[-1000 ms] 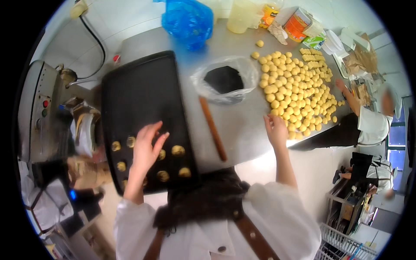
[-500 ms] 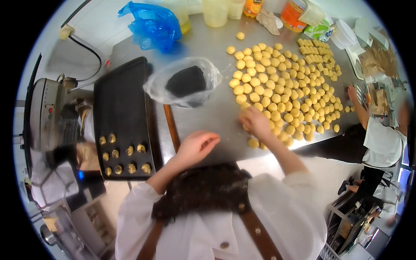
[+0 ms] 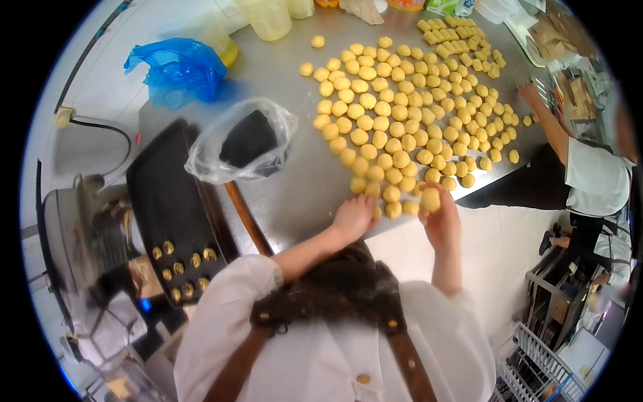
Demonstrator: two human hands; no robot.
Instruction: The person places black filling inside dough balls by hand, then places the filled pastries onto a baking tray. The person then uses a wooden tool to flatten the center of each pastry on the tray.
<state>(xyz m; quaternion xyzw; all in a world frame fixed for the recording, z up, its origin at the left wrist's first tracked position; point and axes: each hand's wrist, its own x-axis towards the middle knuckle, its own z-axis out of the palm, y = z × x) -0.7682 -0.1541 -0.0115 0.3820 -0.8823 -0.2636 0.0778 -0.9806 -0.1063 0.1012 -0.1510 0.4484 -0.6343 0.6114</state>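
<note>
Many round yellow dough balls [image 3: 400,112] lie spread over the metal table. My right hand [image 3: 443,224] is at the table's near edge, its fingers closed around one dough ball [image 3: 429,199] raised at the fingertips. To the left of it, my left hand [image 3: 355,218] rests by the nearest balls with its fingers curled together. A ball shows partly at those fingertips, but whatever they grip is hidden. At the left, a black baking tray [image 3: 164,194] carries several small dark-speckled pieces [image 3: 188,289] at its near end.
A clear plastic bag with a dark filling [image 3: 249,139] stands between tray and balls, a wooden stick [image 3: 245,216] below it. A blue plastic bag [image 3: 177,67] and plastic jugs [image 3: 266,17] are behind. Small dough cylinders [image 3: 450,33] lie far right. Another person [image 3: 593,174] works at the right.
My view has shifted right. My left hand has moved right to the nearest dough balls. My right hand has come back from among them to the near edge, lifting a dough ball.
</note>
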